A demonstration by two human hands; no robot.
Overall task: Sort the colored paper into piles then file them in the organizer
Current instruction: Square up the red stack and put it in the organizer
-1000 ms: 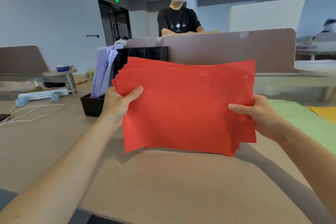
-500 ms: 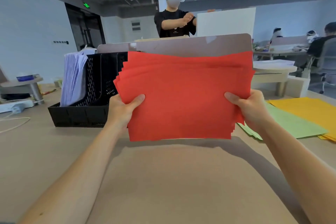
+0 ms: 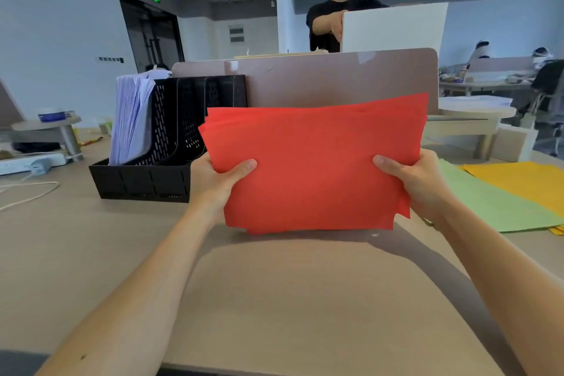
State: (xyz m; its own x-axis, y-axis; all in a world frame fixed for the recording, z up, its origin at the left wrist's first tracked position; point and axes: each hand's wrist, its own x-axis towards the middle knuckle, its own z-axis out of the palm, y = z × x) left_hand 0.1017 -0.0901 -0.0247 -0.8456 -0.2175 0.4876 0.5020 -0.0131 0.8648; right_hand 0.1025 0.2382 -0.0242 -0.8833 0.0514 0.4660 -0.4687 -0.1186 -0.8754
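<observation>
Now both hands are on the red paper stack, which stands upright over the table in front of the person, its sheets fanned unevenly at the edges. The left hand grips the stack's left edge, thumb pressed across the front and fingers curled out of sight behind. The right hand pinches the right edge the same way, thumb on the face of the sheets. Whether the bottom edge touches the table, I can't tell.

Just left of the stack sits the black organizer, with pale lilac paper standing in its leftmost slot (the other slots look dark). Off to the right, green paper lies flat on the table, with yellow paper beside it, partly tucked underneath. A brown divider panel rises behind the red sheets, and across it a person in a black shirt holds a white board.
</observation>
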